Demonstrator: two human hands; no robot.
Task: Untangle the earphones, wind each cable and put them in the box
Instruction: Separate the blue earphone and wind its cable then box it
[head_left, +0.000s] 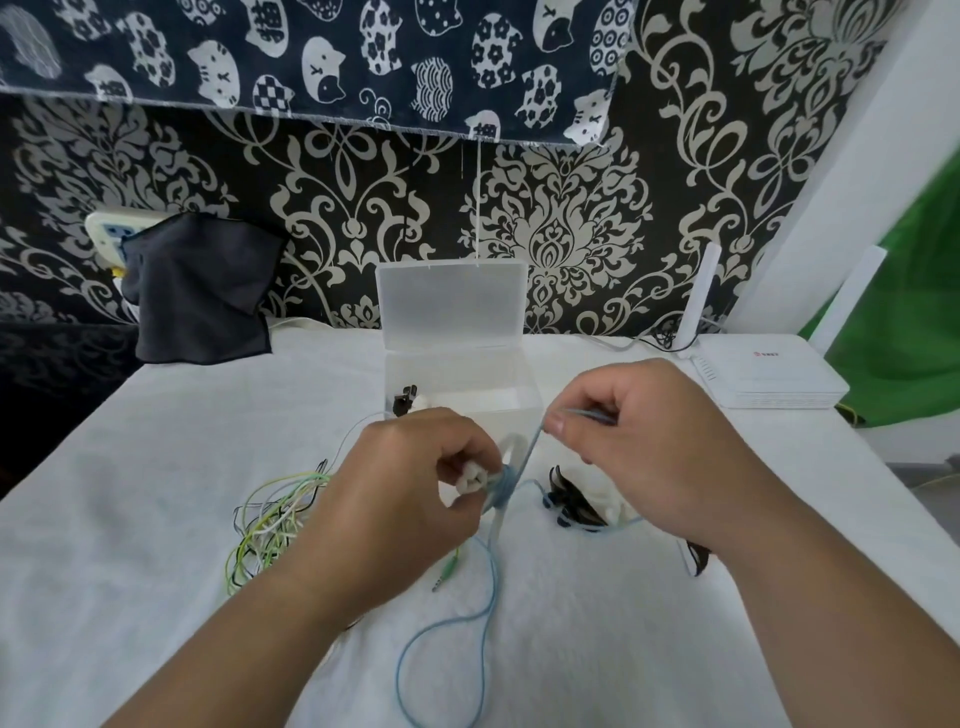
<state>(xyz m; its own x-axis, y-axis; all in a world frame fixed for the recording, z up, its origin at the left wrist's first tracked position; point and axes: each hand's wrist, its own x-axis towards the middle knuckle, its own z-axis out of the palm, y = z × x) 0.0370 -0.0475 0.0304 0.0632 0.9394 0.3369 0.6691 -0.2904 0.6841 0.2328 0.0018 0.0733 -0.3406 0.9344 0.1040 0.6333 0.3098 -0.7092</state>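
Pinching a taut strand of the blue cable (488, 571) between thumb and forefinger, the right hand (639, 447) is holding it up just right of centre, in front of the box (457, 374). The left hand (410, 478) is curling its fingers around a small white piece (470, 480), and several turns of the blue cable are sitting wound around that piece right beside the fingertips. What the white piece is cannot be told. From the winding, the rest of the blue cable is hanging down and trailing in a loose loop across the white cloth (156, 467) toward the near edge. A green-tipped plug (445, 571) is lying on the cloth just below the left hand. To the left, partly behind that wrist, a tangle of green, white and black cables (270, 519) is lying in a heap. Under the right hand, a dark cluster (569, 501) is resting on the cloth, with a thin blue strand running up to it. The clear box is standing at the far centre with its lid (449, 301) tilted up, and a small black item (405, 397) is showing inside at its left. A white router (769, 374) is sitting at the far right, and a dark cloth (202, 291) is hanging at the far left.
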